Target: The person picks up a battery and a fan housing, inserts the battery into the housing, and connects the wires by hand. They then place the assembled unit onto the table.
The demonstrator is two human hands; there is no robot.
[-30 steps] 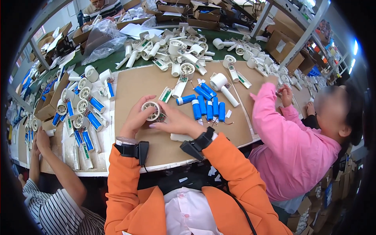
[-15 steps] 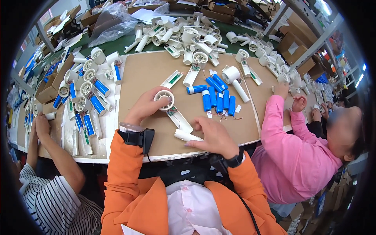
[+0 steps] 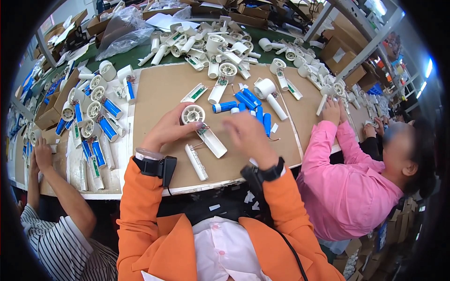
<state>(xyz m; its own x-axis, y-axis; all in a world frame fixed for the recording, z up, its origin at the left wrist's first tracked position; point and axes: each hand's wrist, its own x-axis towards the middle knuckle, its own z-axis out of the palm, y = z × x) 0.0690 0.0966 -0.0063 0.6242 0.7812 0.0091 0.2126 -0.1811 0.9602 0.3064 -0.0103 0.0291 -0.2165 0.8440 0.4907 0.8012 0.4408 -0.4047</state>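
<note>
My left hand (image 3: 166, 130) is closed round the round white fan housing (image 3: 192, 115) of a small handheld device, thumb at its rim. From the housing an opened white handle half (image 3: 213, 144) with a small green circuit board and thin wires points toward me. The loose other handle half (image 3: 196, 162) lies beside it on the brown cardboard. My right hand (image 3: 253, 136) hovers over the near side of a group of blue cylindrical batteries (image 3: 245, 99), hiding several of them. Its fingers look bent but are smeared by motion, so what they hold cannot be made out.
More white device parts (image 3: 215, 44) are heaped at the back. Units with blue batteries (image 3: 105, 129) lie at left beside a cardboard box (image 3: 58, 100). A person in striped clothing works at left, one in a pink sleeve (image 3: 323, 150) at right.
My right hand has let go of the loose handle half and moved up over the batteries. That half now lies turned, nearer my left hand. My left hand still holds the housing.
</note>
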